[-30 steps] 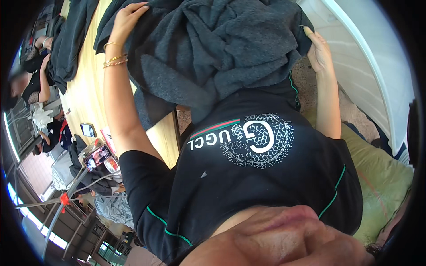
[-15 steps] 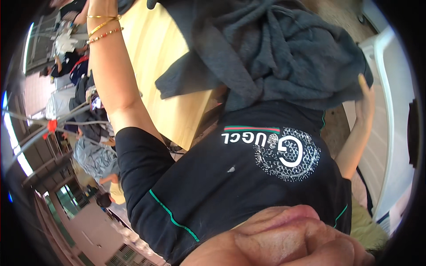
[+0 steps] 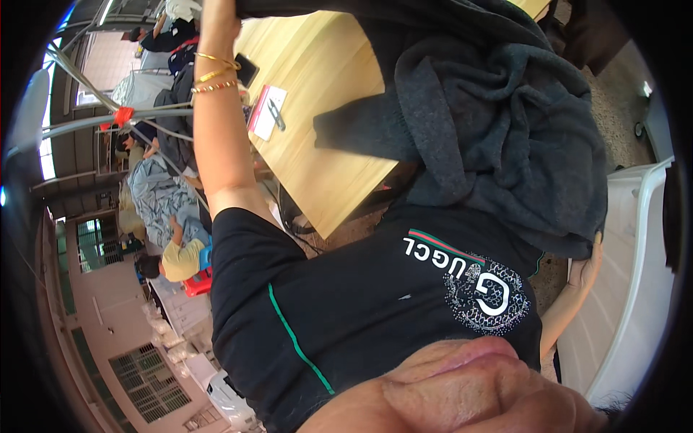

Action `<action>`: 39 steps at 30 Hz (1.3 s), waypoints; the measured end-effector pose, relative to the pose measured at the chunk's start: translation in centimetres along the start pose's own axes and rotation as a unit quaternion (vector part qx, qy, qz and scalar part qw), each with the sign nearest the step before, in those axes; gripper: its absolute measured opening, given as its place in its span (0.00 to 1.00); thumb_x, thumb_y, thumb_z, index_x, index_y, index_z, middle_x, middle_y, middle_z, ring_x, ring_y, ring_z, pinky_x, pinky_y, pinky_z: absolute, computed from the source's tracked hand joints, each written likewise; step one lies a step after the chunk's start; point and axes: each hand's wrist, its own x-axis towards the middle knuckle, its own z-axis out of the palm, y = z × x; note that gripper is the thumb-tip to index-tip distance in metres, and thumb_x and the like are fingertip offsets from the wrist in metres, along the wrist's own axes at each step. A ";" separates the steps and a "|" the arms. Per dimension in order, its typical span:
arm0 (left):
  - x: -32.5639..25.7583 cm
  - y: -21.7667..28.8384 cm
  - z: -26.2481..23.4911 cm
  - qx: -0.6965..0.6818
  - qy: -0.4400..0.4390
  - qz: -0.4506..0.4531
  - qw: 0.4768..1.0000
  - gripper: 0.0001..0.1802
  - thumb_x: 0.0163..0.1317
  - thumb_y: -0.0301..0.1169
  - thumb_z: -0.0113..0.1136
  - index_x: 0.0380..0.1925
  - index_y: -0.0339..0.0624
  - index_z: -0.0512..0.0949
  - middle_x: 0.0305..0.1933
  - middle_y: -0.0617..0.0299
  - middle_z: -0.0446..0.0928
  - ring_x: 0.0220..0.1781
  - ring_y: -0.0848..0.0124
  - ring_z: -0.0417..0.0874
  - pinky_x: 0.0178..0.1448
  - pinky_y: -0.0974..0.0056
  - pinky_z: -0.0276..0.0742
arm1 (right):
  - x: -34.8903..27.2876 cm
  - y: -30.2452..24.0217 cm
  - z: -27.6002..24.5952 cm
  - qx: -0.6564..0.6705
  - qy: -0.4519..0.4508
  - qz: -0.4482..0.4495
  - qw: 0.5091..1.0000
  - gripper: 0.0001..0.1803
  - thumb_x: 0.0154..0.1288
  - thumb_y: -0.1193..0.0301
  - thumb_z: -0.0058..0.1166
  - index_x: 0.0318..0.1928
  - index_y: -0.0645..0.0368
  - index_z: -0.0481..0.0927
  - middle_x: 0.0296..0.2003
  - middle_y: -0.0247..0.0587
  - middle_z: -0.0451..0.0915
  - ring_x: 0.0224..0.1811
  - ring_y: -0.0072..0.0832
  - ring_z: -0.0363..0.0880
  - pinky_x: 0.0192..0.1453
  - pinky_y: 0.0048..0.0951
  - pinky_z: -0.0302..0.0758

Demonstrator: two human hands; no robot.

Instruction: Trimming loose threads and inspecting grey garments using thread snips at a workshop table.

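A large dark grey garment point(image 3: 498, 137) hangs in folds in front of my body and over the table's edge. One sleeve-like end lies flat on the wood. My left hand point(image 3: 222, 22), at the top edge of the view beyond gold and beaded bracelets, is closed on a stretched far part of the garment; its fingertips are cut off. On the right, my right hand point(image 3: 590, 258) grips the garment's lower right edge, with most fingers hidden by cloth.
The pale wooden table point(image 3: 339, 191) bears a red and white booklet point(image 3: 261, 124), thread snips point(image 3: 276, 115) and a black phone point(image 3: 247, 69). A white tub point(image 3: 621, 245) stands at right. Left are metal rods point(image 3: 86, 128), a grey-blue cloth heap point(image 3: 155, 209) and a seated person point(image 3: 184, 260).
The view has shifted, and the booklet, snips and phone now show. The garment and my right hand appear lower; the cloth stretches across the top to my left hand.
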 end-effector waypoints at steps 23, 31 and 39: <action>-13.1 -9.8 12.2 0.404 -0.136 0.319 0.847 0.21 0.47 0.22 0.67 0.45 0.45 0.81 0.49 0.56 0.76 0.52 0.54 0.76 0.55 0.55 0.71 | -0.5 2.9 -1.9 0.043 -0.116 0.026 0.992 0.19 0.75 0.70 0.47 0.63 0.58 0.70 0.59 0.40 0.77 0.59 0.31 0.77 0.63 0.39 0.75; -13.5 -11.9 10.8 0.082 -0.185 -0.064 0.977 0.04 0.66 0.22 0.56 0.37 0.38 0.80 0.32 0.64 0.77 0.28 0.74 0.76 0.32 0.70 0.73 | 1.1 1.6 -3.2 0.191 -0.257 0.024 0.947 0.17 0.76 0.70 0.44 0.60 0.63 0.73 0.60 0.45 0.76 0.63 0.34 0.74 0.70 0.42 0.68; -11.6 -5.0 10.1 -0.168 -0.052 -0.135 0.975 0.06 0.67 0.28 0.61 0.40 0.39 0.82 0.41 0.66 0.82 0.38 0.81 0.79 0.50 0.73 0.74 | -2.4 -8.1 7.6 0.023 0.046 -0.175 0.983 0.24 0.78 0.68 0.39 0.66 0.72 0.65 0.65 0.55 0.69 0.67 0.43 0.70 0.75 0.47 0.64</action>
